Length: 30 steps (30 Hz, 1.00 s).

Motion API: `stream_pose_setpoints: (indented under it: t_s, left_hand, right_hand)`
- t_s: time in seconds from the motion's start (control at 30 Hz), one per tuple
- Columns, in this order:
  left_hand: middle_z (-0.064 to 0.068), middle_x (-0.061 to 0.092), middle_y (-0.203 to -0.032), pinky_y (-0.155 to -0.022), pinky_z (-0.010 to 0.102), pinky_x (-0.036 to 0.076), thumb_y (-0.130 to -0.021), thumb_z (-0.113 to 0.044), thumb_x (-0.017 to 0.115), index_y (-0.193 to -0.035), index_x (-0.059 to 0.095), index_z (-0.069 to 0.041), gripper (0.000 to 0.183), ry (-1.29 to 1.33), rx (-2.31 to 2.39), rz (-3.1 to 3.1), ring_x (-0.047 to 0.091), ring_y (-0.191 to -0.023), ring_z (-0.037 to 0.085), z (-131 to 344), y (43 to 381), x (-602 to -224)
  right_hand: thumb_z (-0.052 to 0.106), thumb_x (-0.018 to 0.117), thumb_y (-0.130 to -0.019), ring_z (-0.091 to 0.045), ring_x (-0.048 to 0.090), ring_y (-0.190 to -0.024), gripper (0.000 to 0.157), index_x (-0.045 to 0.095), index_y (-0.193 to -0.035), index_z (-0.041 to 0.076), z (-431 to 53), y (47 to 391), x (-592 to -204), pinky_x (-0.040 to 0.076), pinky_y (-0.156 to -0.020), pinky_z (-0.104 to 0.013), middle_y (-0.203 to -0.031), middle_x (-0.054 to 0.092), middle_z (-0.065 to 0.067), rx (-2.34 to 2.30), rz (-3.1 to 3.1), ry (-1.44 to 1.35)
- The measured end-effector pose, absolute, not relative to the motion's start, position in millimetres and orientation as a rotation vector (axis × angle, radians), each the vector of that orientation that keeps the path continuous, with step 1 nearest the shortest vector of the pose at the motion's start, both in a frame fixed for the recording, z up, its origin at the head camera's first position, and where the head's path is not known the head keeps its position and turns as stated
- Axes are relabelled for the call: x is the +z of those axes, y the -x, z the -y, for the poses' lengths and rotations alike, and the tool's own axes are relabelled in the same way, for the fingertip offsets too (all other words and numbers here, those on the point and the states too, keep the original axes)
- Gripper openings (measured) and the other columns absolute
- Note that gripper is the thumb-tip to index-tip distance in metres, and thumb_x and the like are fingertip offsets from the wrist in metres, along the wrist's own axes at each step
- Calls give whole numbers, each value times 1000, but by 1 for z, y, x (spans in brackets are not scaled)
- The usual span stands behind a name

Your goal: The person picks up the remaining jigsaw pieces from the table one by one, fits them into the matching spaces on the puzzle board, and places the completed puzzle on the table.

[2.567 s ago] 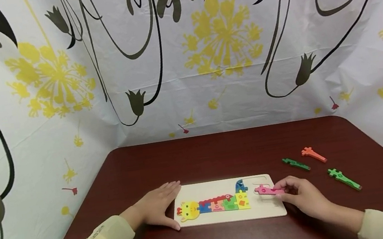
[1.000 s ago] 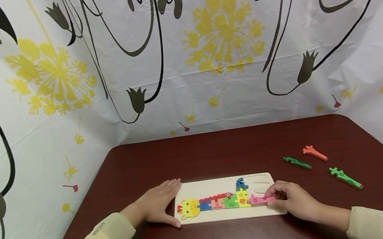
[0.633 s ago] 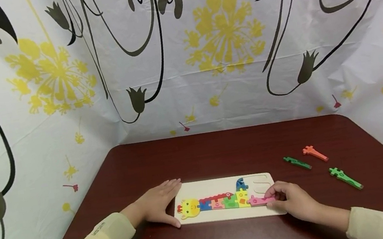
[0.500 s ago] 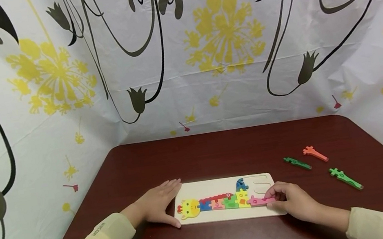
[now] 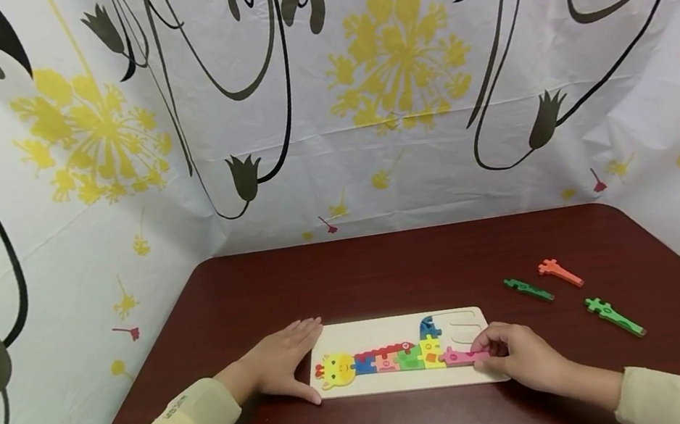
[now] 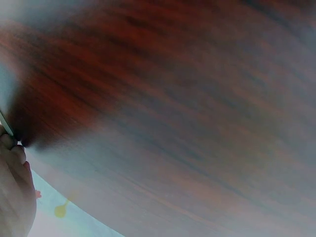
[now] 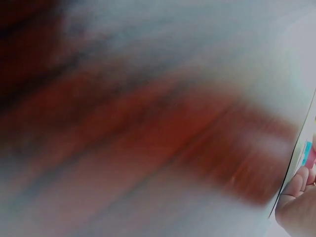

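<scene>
A pale giraffe puzzle board [image 5: 392, 382] lies on the dark red table, with a yellow head piece [image 5: 337, 370] and several coloured body pieces joined in a row. At the row's right end is a pink puzzle piece [image 5: 457, 356], its far end pinched between thumb and fingers of my right hand [image 5: 522, 353]. In the right wrist view my fingers [image 7: 295, 185] show beside the pink piece at the frame's edge. My left hand [image 5: 284, 367] rests along the board's left edge, fingers straight and thumb spread.
Right of the board lie three loose pieces: a dark green piece [image 5: 528, 289], an orange piece [image 5: 560, 272] and a light green piece [image 5: 616, 317]. A patterned white cloth [image 5: 375, 185] hangs behind the table [image 5: 350, 276].
The pink piece, first held over the board's right side, has moved left and down against the yellow body piece. My right hand then stays still there; my left hand keeps its place.
</scene>
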<state>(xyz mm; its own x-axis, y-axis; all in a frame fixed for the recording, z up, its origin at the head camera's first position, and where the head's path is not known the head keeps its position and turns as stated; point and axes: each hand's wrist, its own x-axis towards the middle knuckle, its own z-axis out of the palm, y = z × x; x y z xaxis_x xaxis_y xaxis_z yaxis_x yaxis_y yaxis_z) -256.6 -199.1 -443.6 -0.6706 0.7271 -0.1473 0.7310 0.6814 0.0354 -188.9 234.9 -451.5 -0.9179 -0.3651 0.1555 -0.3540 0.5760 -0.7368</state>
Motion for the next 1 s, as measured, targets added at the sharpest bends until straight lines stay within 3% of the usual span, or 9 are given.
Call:
stream_pose_setpoints:
  t_s: [1.0]
  left_hand:
    - [6,16,-161,-116,39,17,-71,-89,44,-156,17,-8,120,-1177,-39,-2743,14,-147,20,199,257,-444]
  right_hand:
    - [16,80,-81,-7,48,-71,14,68,-87,13,-236,194,-449,43,-59,-23,-80,54,2,-1207,-2724,663]
